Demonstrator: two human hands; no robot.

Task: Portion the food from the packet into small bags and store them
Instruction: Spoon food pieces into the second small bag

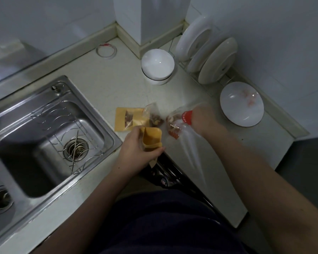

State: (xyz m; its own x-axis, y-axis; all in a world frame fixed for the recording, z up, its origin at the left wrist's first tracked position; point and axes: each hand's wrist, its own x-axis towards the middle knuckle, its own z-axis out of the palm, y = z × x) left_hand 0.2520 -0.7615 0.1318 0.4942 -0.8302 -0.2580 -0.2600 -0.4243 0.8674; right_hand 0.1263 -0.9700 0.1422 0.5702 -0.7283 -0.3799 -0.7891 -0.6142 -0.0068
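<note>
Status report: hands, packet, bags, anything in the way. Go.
Left hand grips open yellow packet. Right hand, blurred, holds clear bag with food inside. Another filled bag lies on flat packet. White plate near right hand.

A home kitchen: steel sink (50,136), countertop (106,85), plates in a rack (207,57).

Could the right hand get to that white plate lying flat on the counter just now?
Probably yes: the white plate lies just beyond the right hand, with bare counter between. But that hand grips a clear bag, so it isn't free.
</note>
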